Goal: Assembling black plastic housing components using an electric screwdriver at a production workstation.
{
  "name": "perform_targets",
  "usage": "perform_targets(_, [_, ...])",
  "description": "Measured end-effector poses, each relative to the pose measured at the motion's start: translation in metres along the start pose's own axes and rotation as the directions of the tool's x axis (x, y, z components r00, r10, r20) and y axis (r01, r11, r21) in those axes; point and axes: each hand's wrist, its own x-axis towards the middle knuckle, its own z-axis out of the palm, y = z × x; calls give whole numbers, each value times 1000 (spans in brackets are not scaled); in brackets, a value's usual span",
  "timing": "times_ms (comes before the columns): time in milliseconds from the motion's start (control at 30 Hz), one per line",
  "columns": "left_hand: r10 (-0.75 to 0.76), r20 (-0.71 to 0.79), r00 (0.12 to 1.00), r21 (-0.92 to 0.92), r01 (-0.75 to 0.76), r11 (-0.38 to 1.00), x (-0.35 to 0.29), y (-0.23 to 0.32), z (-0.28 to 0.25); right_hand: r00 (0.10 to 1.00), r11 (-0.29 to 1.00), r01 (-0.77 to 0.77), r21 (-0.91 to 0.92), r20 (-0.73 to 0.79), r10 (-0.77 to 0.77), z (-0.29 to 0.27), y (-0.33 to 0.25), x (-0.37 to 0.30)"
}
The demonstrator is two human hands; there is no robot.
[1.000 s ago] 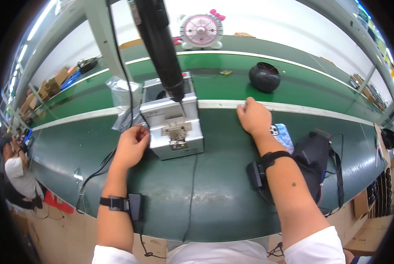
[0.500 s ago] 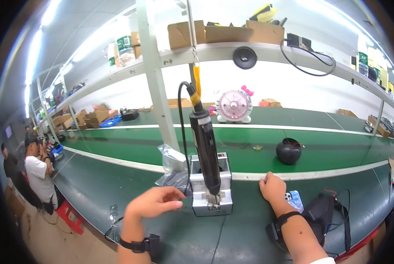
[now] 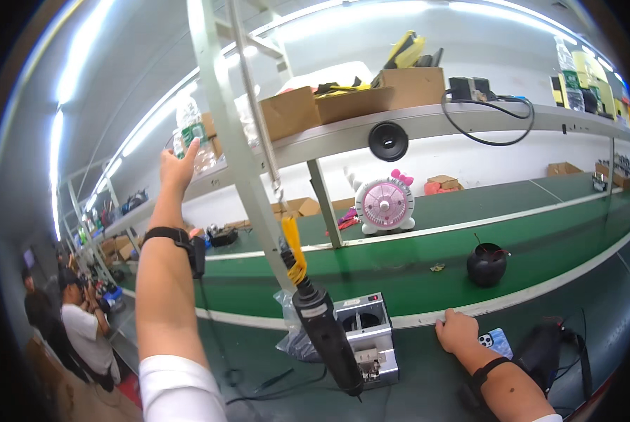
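Far left: other people stand by the next bench, not involved.

Left hand [image 3: 178, 163] is raised high to the upper shelf [image 3: 470, 116], fingers spread and apart, clamped on nothing. Fingertips sit right at a clear plastic bottle [image 3: 192, 133] with a green label standing upright on the shelf's left end. Touching or just short of it, can't tell. Bottle lies straight ahead of the palm, slightly up and right; its long axis is vertical, roughly in line with the fingers. Left hand is the near one by far.

Centre: black electric screwdriver [image 3: 322, 327] hangs on its cord, tilted, tip down over a small grey metal box [image 3: 371, 337] on the green bench [image 3: 399, 278]. Neither hand is on it.

Behind: pink fan [image 3: 385, 205], black round pot [image 3: 486, 264].

Right hand [image 3: 458, 330] rests flat on the bench's white edge, fingers loosely curled, gripping nothing. A phone [image 3: 498, 342] lies just beside it. That hand is well apart from the bottle and low.
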Motion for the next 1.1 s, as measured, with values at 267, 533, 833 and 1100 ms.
perform_targets(267, [-225, -28, 974, 8, 226, 974, 15, 1, 36, 999, 999, -27, 46, 38, 25, -15, 0, 1])
perform_targets(533, [-57, 142, 988, -821, 150, 551, -94, -22, -79, 997, 998, 50, 30, 56, -52, -9, -8, 1])
perform_targets(833, [120, 731, 671, -592, 537, 602, -405, -26, -193, 491, 723, 690, 49, 702, -516, -88, -51, -44])
perform_targets(1100, [121, 796, 593, -250, 139, 958, -476, 16, -226, 442, 331, 610, 720, 38, -896, -210, -136, -104])
